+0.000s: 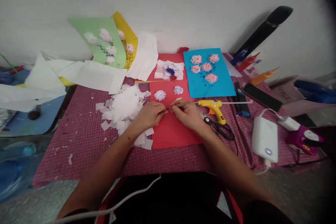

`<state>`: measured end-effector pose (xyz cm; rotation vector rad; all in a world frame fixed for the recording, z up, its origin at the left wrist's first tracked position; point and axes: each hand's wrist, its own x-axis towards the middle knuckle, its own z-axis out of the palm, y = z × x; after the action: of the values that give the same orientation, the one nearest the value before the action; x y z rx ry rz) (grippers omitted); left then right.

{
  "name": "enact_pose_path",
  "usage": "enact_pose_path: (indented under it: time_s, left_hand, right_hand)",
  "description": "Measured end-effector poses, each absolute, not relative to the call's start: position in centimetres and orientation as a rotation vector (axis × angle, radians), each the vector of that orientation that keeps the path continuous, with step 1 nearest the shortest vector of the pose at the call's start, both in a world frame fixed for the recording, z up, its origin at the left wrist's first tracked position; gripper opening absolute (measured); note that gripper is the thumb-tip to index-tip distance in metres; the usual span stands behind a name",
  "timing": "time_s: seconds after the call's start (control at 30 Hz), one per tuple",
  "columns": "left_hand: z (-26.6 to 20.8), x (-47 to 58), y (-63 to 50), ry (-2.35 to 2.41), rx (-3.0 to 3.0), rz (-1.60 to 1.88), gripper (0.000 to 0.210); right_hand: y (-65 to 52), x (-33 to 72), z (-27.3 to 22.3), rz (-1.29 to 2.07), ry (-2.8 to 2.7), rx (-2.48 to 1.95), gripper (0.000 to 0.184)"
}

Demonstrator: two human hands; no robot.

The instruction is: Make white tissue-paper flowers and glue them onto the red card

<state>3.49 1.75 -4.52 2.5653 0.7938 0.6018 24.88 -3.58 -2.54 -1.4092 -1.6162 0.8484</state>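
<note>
My left hand point(150, 115) is closed in a pinch over the red card sheet point(181, 133), with a small white bit of paper showing at its fingertips. My right hand point(189, 114) grips a thin brownish stick point(184, 104), whose tip points at the left fingertips; its exact kind is unclear. Two speckled paper flowers, one on the left point(160, 95) and one on the right point(178, 90), lie on the red card just beyond my hands. A heap of cut white paper squares point(126, 106) spreads beside my left hand.
A yellow glue gun point(214, 106) and black-handled scissors point(220, 128) lie right of my hands. Behind are a blue flower card point(194, 87) and paint-stained paper point(160, 73). A green flower card point(86, 28) leans on the wall. A white power bank point(265, 138) sits at right.
</note>
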Motion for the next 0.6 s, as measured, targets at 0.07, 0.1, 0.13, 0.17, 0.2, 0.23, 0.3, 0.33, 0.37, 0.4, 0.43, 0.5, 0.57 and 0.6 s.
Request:
enact_pose_path:
  time_s: [0.07,0.1,0.13,0.17,0.2,0.23,0.3,0.33,0.37,0.4,0.43,0.5,0.57,0.6]
  left_hand:
    - [-4.49,3.48,1.71,0.806,2.562,0.598,0.014]
    - [-4.48,3.49,1.69,0.812,2.563,0.600,0.015]
    - [-4.49,3.50,1.68,0.818,2.564,0.601,0.016]
    - [-4.51,3.51,1.67,0.820,2.567,0.603,0.018]
    - [-4.54,3.51,1.68,0.821,2.570,0.605,0.019]
    - [-4.58,3.52,1.70,0.820,2.574,0.608,0.020]
    - [-4.69,3.50,1.74,0.812,2.578,0.620,0.019]
    - [-4.75,3.49,1.77,0.809,2.578,0.627,0.018]
    - [-4.79,3.47,1.79,0.805,2.578,0.632,0.018]
    - [-4.82,3.44,1.80,0.802,2.578,0.635,0.017]
    - [-4.83,3.42,1.80,0.799,2.578,0.637,0.016]
    - [-4.79,3.39,1.79,0.797,2.579,0.637,0.016]
    - [-4.69,3.39,1.77,0.802,2.576,0.631,0.016]
    - [-4.65,3.41,1.77,0.807,2.573,0.627,0.015]
  right_hand:
    - [-3.55,25.10,-2.60,0.852,-1.594,-1.412,0.022]
    - [-3.52,25.23,-2.63,0.844,-1.567,-1.429,0.021]
    - [-3.49,25.36,-2.65,0.831,-1.539,-1.452,0.020]
    - [-3.46,25.47,-2.66,0.820,-1.522,-1.475,0.020]
    - [-3.44,25.52,-2.66,0.813,-1.521,-1.491,0.019]
    - [-3.42,25.53,-2.65,0.809,-1.535,-1.497,0.019]
    - [-3.43,25.37,-2.60,0.811,-1.591,-1.478,0.019]
    - [-3.46,25.24,-2.59,0.812,-1.617,-1.461,0.019]
    - [-3.50,25.09,-2.59,0.806,-1.632,-1.445,0.020]
    - [-3.56,24.95,-2.60,0.799,-1.639,-1.432,0.020]
    - [-3.62,24.84,-2.64,0.794,-1.645,-1.421,0.021]
    - [-3.73,24.72,-2.75,0.787,-1.654,-1.412,0.021]
    - [-3.79,24.71,-2.90,0.778,-1.662,-1.415,0.021]
    - [-3.80,24.73,-2.97,0.773,-1.666,-1.417,0.021]
